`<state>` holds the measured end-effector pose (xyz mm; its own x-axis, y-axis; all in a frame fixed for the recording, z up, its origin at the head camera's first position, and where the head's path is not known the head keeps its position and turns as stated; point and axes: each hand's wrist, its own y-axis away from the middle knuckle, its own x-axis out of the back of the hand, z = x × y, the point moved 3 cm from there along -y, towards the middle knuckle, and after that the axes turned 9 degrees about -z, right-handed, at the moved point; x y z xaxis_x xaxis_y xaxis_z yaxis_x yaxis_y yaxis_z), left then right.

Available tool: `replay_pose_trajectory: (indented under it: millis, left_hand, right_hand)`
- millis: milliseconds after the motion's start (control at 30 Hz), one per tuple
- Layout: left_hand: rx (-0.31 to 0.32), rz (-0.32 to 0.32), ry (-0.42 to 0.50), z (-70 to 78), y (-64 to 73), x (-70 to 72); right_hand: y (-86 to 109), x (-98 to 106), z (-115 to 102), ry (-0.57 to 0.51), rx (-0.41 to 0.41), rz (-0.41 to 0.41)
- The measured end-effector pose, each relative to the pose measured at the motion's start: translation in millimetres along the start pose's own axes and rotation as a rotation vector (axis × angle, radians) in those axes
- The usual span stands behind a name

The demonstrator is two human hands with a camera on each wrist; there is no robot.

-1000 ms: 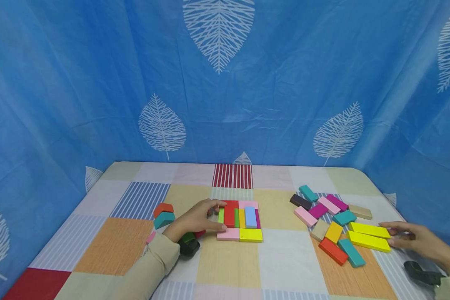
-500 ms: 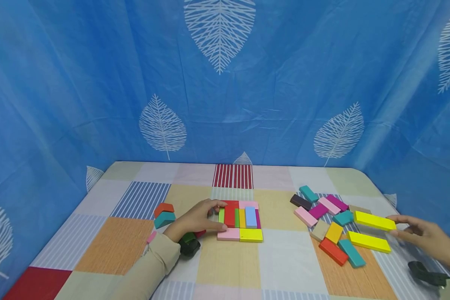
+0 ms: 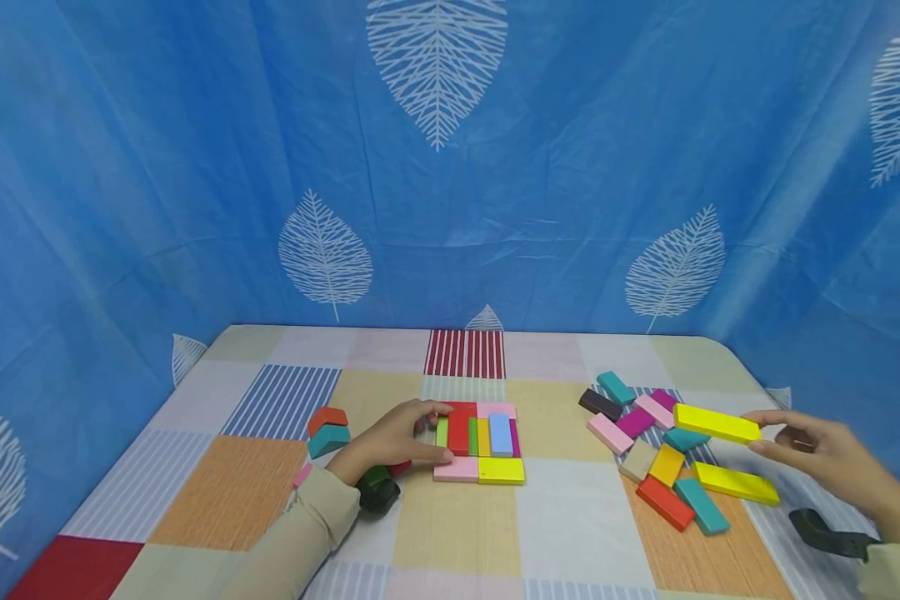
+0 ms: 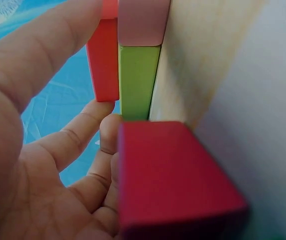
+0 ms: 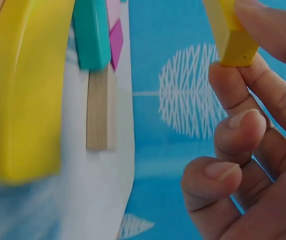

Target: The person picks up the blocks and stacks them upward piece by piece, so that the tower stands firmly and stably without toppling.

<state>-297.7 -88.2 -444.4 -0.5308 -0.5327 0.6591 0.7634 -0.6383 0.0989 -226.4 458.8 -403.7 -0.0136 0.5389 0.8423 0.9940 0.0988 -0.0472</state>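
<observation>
In the head view my left hand [image 3: 403, 433] reaches round the left side of a flat block arrangement. Its thumb and index finger span a red block [image 3: 458, 433], one at each end. In the left wrist view this red block [image 4: 103, 65] lies over a lime green block [image 4: 138, 80], with a pink block [image 4: 143, 22] beside them. My right hand [image 3: 825, 454] pinches the right end of a long yellow block [image 3: 716, 423] between thumb and fingers, raised over the loose pile. A second yellow block [image 3: 735, 483] lies on the cloth below it.
Loose teal [image 3: 703, 506], pink, purple, red [image 3: 665, 502], wooden and black blocks [image 3: 600, 404] lie at the right. By the left forearm are an orange block [image 3: 327, 418] and a teal block [image 3: 328, 442]. A blue leaf-printed curtain [image 3: 540, 208] surrounds the table.
My right hand has picked the upper long yellow block off the cloth and carried it up and to the left over the pile. The left hand has stayed in place.
</observation>
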Motion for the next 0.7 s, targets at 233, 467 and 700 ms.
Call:
replay_pose_trajectory:
  millis: [233,467,700]
  left_hand:
    - [-0.004,0.002,0.001,0.8,1.1,-0.9]
    - [-0.021,0.002,0.014,2.1,1.6,-2.0]
    - [-0.005,0.008,0.009,3.7,3.3,-3.4]
  right_hand:
    - [-1.0,-11,-23,-0.085,0.144,0.023]
    - [-5.3,-24,-47,-0.169,0.330,0.049]
    - [-12.1,-39,-70,-0.198,0.455,0.048]
